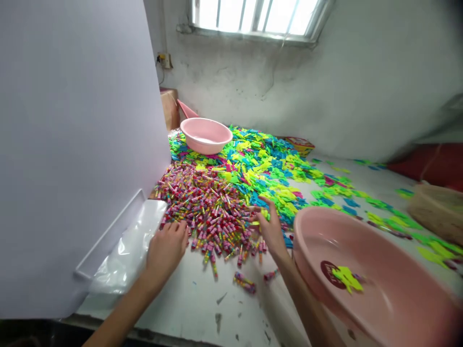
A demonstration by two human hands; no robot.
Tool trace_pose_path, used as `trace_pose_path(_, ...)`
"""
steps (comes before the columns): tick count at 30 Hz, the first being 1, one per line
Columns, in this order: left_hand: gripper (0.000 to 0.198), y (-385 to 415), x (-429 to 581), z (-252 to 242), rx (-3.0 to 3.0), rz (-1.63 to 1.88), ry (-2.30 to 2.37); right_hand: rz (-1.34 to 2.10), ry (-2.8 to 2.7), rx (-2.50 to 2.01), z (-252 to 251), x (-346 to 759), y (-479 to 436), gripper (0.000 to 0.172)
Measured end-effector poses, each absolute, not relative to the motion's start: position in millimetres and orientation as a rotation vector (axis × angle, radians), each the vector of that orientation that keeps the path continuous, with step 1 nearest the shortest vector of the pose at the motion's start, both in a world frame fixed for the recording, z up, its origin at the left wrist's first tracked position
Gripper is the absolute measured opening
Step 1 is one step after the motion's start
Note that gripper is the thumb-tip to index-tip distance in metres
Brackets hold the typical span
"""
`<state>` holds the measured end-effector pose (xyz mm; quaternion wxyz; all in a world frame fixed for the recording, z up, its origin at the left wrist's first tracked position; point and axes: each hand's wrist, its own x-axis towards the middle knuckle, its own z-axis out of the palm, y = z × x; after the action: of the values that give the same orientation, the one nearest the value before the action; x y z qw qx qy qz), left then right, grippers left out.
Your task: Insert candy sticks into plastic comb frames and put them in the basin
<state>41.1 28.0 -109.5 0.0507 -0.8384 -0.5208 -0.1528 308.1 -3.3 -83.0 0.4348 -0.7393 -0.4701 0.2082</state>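
Observation:
Many small tubes in pink and purple wrappers (pixel 213 207) lie in a heap on the white table (pixel 202 313). My left hand (pixel 169 243) is at the left edge of this heap, beside clear plastic bags (pixel 126 246). Its fingers are curled down, and what they hold, if anything, is hidden. At the right side of the heap, my right hand (pixel 269 226) has its fingers bent around small yellow-green pieces. Behind it spreads a pile of flat green, yellow and blue plastic pieces (pixel 267 164).
A large pink basin (pixel 325 226) with a few yellow pieces (pixel 347 278) stands at the right. Another pink basin (pixel 206 136) rests on the pile at the back. A tall white panel (pixel 79 135) blocks the left side. A beige basket (pixel 439 212) sits far right.

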Motion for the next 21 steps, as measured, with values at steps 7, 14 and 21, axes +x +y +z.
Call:
trace_pose_path(7,0.029,38,38,-125,-2.65,-0.336,-1.737,0.304,-1.373,-2.506,-110,360,10,0.044)
trace_pose_path(14,0.03,38,42,-124,-2.756,-0.253,-1.702,0.282,-1.475,-2.53,-117,360,4,0.036)
trace_pose_path(21,0.03,36,43,-140,-2.886,-0.686,-1.716,0.335,-1.451,-2.549,-118,368,11,0.052)
